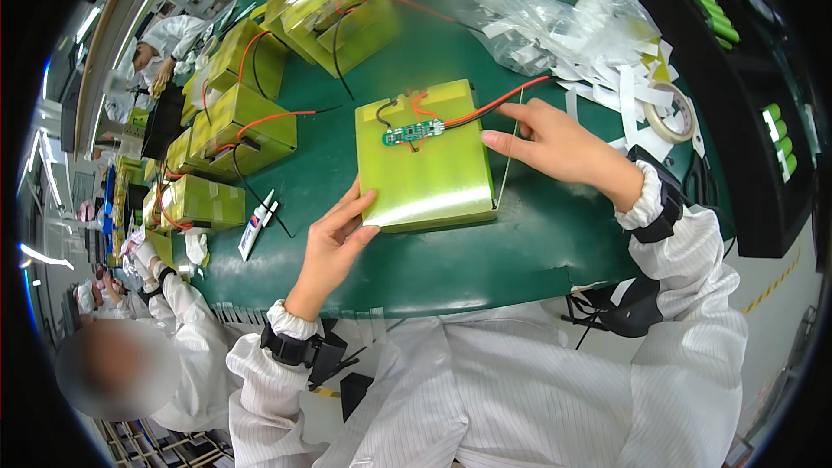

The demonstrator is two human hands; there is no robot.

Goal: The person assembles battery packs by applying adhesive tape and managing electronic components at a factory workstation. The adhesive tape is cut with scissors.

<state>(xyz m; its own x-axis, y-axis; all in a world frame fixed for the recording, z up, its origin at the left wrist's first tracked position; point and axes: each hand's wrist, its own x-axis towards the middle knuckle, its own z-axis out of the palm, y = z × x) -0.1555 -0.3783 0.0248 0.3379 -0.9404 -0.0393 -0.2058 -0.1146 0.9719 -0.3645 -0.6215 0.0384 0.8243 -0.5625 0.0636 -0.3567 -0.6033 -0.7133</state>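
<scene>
A battery pack [425,186] wrapped in yellow-green film lies on the green table in front of me. On its top sits a small green circuit board [413,133], with short black and red leads. A longer red and black wire pair [498,102] runs off to the right. My left hand [334,238] grips the pack's near left corner, thumb on the near side and fingers along the left side. At the right side my right hand [555,139] has thumb and forefinger around a thin clear sheet [510,165] beside the pack; the other fingers are curled.
Several wrapped packs [251,126] with loose wires stand at the left and back. A white tube [257,225] lies left. At the right are a clear bag [537,0], white strips, a tape roll [672,113], scissors [700,178] and a black rack [754,121]. A co-worker [195,355] sits left.
</scene>
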